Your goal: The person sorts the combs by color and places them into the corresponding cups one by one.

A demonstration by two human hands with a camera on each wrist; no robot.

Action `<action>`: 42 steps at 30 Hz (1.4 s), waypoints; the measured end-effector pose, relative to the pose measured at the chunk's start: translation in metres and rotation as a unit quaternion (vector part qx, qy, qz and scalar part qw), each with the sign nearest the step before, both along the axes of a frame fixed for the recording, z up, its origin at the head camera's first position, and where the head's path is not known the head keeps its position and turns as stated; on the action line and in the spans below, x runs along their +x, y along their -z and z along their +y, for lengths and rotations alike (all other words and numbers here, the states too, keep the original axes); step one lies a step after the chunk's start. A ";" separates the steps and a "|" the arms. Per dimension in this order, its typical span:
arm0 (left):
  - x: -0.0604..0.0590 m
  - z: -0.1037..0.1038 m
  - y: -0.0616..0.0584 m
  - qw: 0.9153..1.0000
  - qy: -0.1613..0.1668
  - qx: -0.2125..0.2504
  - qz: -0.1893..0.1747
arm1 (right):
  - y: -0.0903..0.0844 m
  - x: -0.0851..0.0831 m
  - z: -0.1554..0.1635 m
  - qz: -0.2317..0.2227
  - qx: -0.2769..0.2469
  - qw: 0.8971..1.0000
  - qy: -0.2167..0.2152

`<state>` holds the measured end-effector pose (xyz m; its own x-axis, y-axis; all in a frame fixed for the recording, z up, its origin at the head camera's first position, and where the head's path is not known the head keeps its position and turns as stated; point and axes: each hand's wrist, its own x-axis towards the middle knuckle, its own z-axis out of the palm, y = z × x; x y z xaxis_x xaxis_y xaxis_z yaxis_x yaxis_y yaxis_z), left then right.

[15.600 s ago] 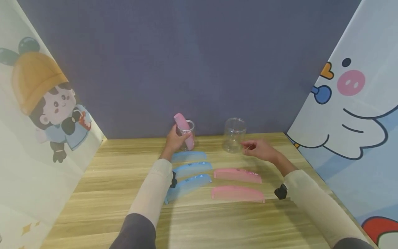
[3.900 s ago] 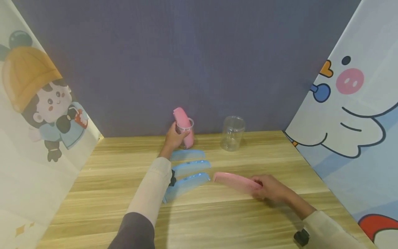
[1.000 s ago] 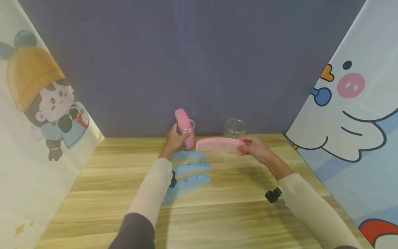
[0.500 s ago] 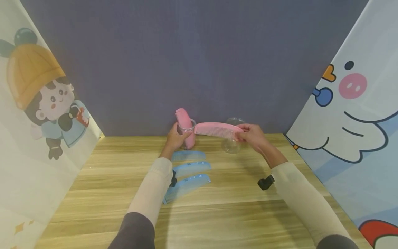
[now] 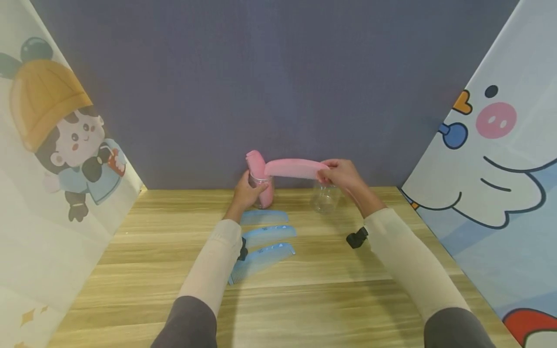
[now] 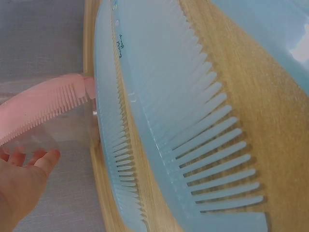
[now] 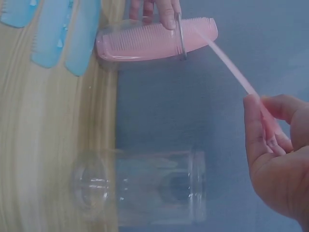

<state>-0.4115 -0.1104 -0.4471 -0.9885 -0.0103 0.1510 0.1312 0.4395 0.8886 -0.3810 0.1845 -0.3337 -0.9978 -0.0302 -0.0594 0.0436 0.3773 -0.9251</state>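
Note:
My left hand (image 5: pixel 245 194) grips a clear jar (image 5: pixel 261 189) at the back of the wooden table (image 5: pixel 322 299). A pink comb (image 5: pixel 256 164) stands in that jar and sticks out of its top. My right hand (image 5: pixel 338 174) pinches one end of another pink comb (image 5: pixel 293 168), held level in the air, its free end beside the comb in the jar. The right wrist view shows this held comb (image 7: pixel 231 62) edge-on, reaching to the left jar's mouth (image 7: pixel 181 36). An empty clear jar (image 5: pixel 324 199) stands under my right hand.
Three blue combs (image 5: pixel 263 217) (image 5: pixel 270 234) (image 5: pixel 261 258) lie in a row in front of the left jar, beside my left forearm. A dark wall closes the back, and cartoon-printed panels (image 5: pixel 496 159) stand at both sides.
My right hand has lifted the pink comb up and to the left, from in front of the empty jar to the left jar's top. The left hand has kept still.

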 end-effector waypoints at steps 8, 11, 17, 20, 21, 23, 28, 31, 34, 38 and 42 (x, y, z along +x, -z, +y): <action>-0.003 -0.001 0.001 1.000 0.008 -0.014 -0.002 | -0.014 -0.013 -0.019 -0.034 -0.045 0.998 0.010; -0.002 -0.002 -0.001 1.000 0.007 -0.013 -0.004 | -0.020 -0.016 -0.028 -0.037 -0.071 0.997 0.011; -0.004 -0.004 0.000 1.000 0.005 -0.015 0.002 | -0.032 -0.018 -0.049 -0.021 -0.166 0.986 0.022; -0.003 -0.004 0.000 1.000 0.007 -0.010 0.003 | -0.035 -0.019 -0.061 -0.018 -0.211 0.977 0.033; -0.002 -0.004 0.000 1.000 0.008 -0.009 0.002 | -0.036 -0.019 -0.064 -0.017 -0.221 0.974 0.034; -0.002 -0.005 0.000 1.000 0.009 -0.007 0.001 | -0.037 -0.022 -0.072 -0.016 -0.243 0.969 0.035; -0.003 -0.005 0.000 1.000 0.008 -0.011 -0.001 | -0.039 -0.027 -0.090 0.004 -0.275 0.962 -0.001; -0.004 -0.006 0.000 1.000 0.006 -0.016 0.000 | -0.038 -0.027 -0.097 0.004 -0.260 0.963 -0.074; -0.005 -0.005 -0.001 1.000 0.008 -0.017 0.002 | -0.032 -0.026 -0.100 -0.006 -0.214 0.964 -0.155; -0.004 -0.004 0.000 1.000 0.009 -0.008 -0.001 | -0.021 -0.027 -0.102 0.009 -0.170 0.964 -0.205; -0.005 -0.004 0.001 1.000 0.007 -0.006 -0.005 | -0.012 -0.031 -0.101 0.043 -0.183 0.967 -0.172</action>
<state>-0.4161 -0.1142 -0.4483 -0.9900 0.0049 0.1406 0.1279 0.4480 0.8848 -0.4123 0.0831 -0.3213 -0.9260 -0.3637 0.1008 -0.1093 0.0028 -0.9940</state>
